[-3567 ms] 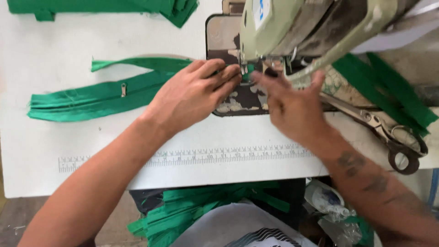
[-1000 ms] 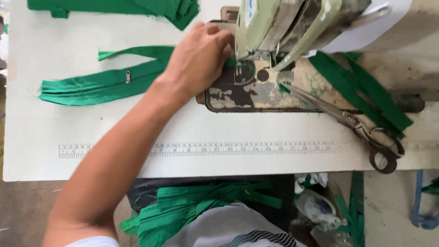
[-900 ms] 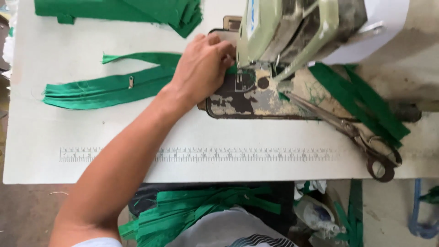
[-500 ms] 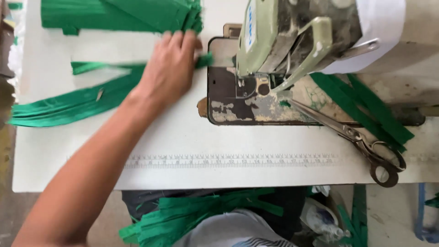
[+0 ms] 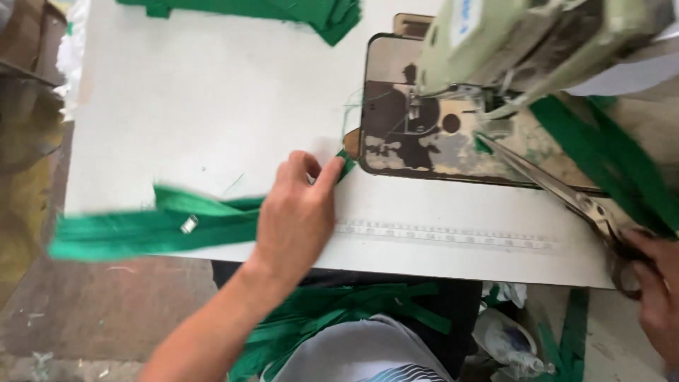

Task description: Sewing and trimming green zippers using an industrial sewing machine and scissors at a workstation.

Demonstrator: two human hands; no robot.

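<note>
My left hand [image 5: 296, 212] lies on a long green zipper strip [image 5: 148, 228] with a metal slider, pinching its right end near the front edge of the white table [image 5: 212, 113]. The strip's left part hangs past the table's left edge. My right hand [image 5: 654, 297] is at the lower right corner, its fingers on the handles of large metal scissors [image 5: 559, 191] whose blades point toward the sewing machine's needle area. The pale green sewing machine head [image 5: 523, 42] stands over a worn metal bed plate [image 5: 417, 134].
A stack of green fabric pieces [image 5: 283, 10] lies at the table's far edge. More green strips [image 5: 601, 148] lie right of the machine. A ruler [image 5: 445, 235] is fixed along the table's front edge. Several green pieces [image 5: 332, 318] rest on my lap below.
My left hand has pulled the green zipper strip away from the needle, leftward and toward the table's front edge. My right hand has come into view at the scissors' handles.
</note>
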